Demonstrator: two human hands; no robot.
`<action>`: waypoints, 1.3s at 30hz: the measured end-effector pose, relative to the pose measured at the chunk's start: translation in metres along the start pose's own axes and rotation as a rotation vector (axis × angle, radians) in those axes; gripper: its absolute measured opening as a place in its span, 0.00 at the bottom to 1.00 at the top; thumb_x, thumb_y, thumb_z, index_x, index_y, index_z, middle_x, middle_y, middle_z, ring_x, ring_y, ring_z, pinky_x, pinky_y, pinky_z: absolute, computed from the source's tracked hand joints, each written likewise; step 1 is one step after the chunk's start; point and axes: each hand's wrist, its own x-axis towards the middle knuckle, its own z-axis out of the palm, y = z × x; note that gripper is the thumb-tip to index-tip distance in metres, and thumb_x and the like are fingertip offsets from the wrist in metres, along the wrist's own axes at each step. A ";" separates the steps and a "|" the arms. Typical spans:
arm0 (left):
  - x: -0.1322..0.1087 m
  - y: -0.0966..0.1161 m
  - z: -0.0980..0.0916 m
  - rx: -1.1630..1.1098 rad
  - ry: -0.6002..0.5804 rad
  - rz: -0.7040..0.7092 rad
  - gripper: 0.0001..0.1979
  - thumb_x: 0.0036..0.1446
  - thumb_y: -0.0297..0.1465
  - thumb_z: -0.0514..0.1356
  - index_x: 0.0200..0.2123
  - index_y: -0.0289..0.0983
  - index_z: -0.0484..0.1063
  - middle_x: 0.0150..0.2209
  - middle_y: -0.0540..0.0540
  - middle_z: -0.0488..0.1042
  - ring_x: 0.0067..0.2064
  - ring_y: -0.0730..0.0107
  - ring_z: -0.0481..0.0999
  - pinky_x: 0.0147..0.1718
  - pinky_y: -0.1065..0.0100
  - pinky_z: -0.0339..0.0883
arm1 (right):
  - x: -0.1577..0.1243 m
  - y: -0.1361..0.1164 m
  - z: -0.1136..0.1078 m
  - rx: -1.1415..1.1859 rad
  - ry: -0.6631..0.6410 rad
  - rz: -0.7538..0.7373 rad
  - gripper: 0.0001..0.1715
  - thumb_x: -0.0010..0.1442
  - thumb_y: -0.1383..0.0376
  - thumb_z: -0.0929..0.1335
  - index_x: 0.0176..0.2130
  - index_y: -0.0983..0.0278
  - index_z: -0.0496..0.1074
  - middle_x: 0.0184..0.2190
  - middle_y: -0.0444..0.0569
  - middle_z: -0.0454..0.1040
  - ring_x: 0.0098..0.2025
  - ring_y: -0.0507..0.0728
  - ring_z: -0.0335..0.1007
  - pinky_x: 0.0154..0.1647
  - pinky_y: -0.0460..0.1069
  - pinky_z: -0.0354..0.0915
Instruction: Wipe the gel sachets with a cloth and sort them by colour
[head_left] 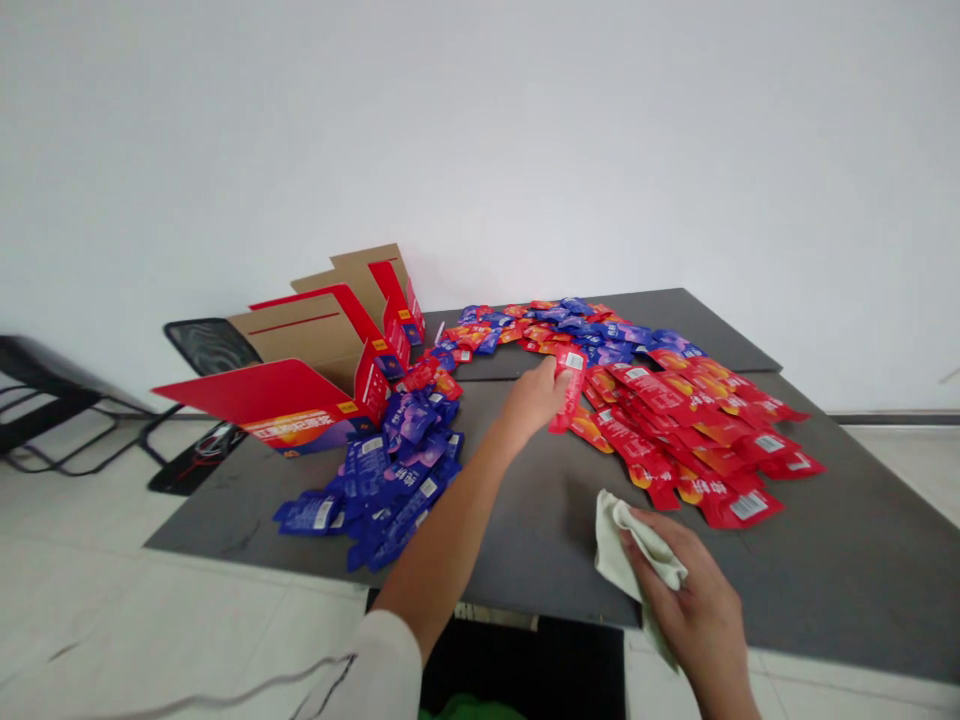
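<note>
My left hand (534, 398) reaches out over the middle of the table and grips a red packet (571, 385) with a white barcode label. My right hand (694, 590) is closed round a pale folded cloth (630, 548) near the table's front edge. To the right of the left hand lies a heap of red packets (697, 420) with orange pictures, overlapping in rows. Left of my left forearm, blue packets (405, 470) are piled loosely. Behind the hand, mixed red and blue packets (555, 320) curve along the back of the table.
Open red cartons (247, 385) with raised flaps stand in a row along the left side of the grey table (517, 540). Black chairs (210, 345) are on the floor to the left. A white wall (525, 150) rises behind the table.
</note>
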 end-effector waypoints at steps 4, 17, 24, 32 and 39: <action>-0.075 0.008 0.000 -0.401 -0.146 -0.011 0.17 0.78 0.43 0.50 0.49 0.38 0.73 0.46 0.44 0.83 0.47 0.63 0.83 0.43 0.68 0.72 | 0.001 -0.006 0.000 0.014 0.013 0.083 0.21 0.70 0.49 0.71 0.55 0.56 0.80 0.51 0.51 0.84 0.49 0.62 0.83 0.54 0.55 0.76; -0.194 -0.021 0.040 -0.553 -0.290 -0.341 0.36 0.76 0.39 0.53 0.79 0.32 0.46 0.63 0.30 0.78 0.63 0.50 0.80 0.61 0.56 0.72 | 0.000 -0.008 0.003 0.005 0.062 0.287 0.27 0.66 0.43 0.73 0.54 0.57 0.82 0.51 0.52 0.84 0.51 0.64 0.81 0.57 0.57 0.73; -0.221 -0.017 0.051 -0.332 -0.140 -0.132 0.38 0.74 0.37 0.56 0.80 0.35 0.46 0.70 0.29 0.69 0.68 0.49 0.75 0.63 0.56 0.71 | 0.001 -0.010 0.001 -0.016 0.064 0.307 0.29 0.65 0.42 0.73 0.54 0.58 0.83 0.51 0.53 0.84 0.51 0.66 0.81 0.57 0.59 0.73; -0.272 -0.009 0.053 -0.080 0.025 0.069 0.34 0.71 0.42 0.64 0.74 0.40 0.59 0.74 0.32 0.62 0.69 0.43 0.68 0.64 0.44 0.71 | 0.000 -0.014 0.000 -0.028 0.042 0.369 0.28 0.65 0.43 0.74 0.55 0.56 0.82 0.52 0.53 0.83 0.54 0.67 0.81 0.59 0.61 0.72; -0.301 -0.017 0.071 -0.001 0.047 0.311 0.25 0.72 0.35 0.64 0.69 0.39 0.68 0.71 0.38 0.69 0.72 0.52 0.67 0.68 0.52 0.68 | 0.003 -0.011 -0.003 -0.035 -0.011 0.349 0.27 0.65 0.42 0.73 0.55 0.55 0.82 0.51 0.52 0.83 0.53 0.67 0.81 0.57 0.61 0.74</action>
